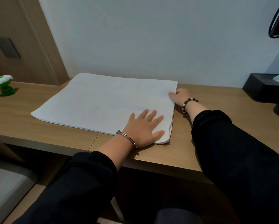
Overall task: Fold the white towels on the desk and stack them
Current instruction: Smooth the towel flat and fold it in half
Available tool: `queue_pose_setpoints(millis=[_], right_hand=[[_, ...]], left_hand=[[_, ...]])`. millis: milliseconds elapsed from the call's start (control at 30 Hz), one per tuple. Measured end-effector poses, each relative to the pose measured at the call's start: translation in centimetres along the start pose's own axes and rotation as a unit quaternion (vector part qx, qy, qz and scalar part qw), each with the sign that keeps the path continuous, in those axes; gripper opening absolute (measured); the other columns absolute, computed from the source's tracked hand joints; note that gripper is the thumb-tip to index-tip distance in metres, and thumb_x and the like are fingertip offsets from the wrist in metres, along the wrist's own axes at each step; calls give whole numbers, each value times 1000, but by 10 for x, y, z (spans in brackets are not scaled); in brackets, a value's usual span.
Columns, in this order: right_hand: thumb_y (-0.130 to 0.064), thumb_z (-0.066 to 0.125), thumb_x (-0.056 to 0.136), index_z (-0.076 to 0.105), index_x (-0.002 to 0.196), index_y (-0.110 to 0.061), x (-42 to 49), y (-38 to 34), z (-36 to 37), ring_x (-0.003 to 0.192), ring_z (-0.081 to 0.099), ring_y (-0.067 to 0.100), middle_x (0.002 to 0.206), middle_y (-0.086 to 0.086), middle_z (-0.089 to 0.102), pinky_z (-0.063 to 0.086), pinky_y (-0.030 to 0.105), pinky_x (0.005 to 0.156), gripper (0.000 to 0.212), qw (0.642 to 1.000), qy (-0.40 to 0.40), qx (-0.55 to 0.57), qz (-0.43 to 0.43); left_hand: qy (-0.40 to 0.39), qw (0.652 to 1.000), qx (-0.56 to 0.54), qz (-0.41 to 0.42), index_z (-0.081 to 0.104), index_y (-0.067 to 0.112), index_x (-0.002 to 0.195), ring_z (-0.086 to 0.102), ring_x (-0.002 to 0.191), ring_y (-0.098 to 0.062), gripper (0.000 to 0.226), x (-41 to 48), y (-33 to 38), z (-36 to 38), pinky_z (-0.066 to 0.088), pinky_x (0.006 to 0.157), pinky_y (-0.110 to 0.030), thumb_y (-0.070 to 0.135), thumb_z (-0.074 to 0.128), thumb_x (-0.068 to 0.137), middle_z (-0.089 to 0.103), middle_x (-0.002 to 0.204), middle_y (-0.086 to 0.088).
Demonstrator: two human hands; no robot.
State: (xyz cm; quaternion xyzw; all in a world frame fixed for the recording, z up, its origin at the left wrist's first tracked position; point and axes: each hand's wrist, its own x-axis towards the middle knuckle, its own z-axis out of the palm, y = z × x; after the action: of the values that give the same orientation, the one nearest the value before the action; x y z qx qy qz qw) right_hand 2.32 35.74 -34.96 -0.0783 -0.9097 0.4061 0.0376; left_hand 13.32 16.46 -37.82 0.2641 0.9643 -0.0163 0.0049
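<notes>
Towel (103, 102) pressed by left hand (143, 128), right hand (181, 96) pinching edge.

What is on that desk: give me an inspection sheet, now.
Surface: wooden desk, seam near front edge.
Job's things: one white towel, flat, doubled layers at its right edge.
Clutter: green toy left; black tissue box right.
Hands: left hand pressed flat on towel's near right corner; right hand pinches its right edge.
Cables: black loop hanging top right, cable or strap unclear.
Surroundings: pale wall, wooden panel with switch plate.
</notes>
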Motion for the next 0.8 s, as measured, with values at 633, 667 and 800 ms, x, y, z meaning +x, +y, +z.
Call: queue_pose_setpoints(millis=[633, 667, 800], right_hand=[[-17, 32, 97, 59, 123, -20, -20, 13, -8, 116, 50, 23, 128, 4, 56, 26, 38, 108, 37, 883, -26, -401, -243], [-17, 33, 97, 62, 120, -19, -24, 11, -10, 114, 52, 24, 127, 3, 58, 30, 37, 106, 37, 888, -28, -389, -242], [-13, 37, 89, 70, 91, -7, -45, 2, -10, 89, 61, 25, 99, 8, 69, 49, 32, 75, 34, 896, -23, -367, -249]], left_hand=[[-12, 979, -194, 57, 55, 36, 130, 21, 140, -14, 35, -8, 1, -24, 12, 115, -39, 43, 39, 98, 33, 151, 8], [3, 975, -216, 54, 62, 32, 123, 29, 135, -13, 33, -10, 2, -28, 19, 109, -29, 40, 41, 98, 41, 146, 6], [27, 966, -258, 10, 77, 16, 88, 54, 102, -13, 34, -19, 0, -44, 33, 82, -21, 34, 49, 96, 62, 114, 4]])
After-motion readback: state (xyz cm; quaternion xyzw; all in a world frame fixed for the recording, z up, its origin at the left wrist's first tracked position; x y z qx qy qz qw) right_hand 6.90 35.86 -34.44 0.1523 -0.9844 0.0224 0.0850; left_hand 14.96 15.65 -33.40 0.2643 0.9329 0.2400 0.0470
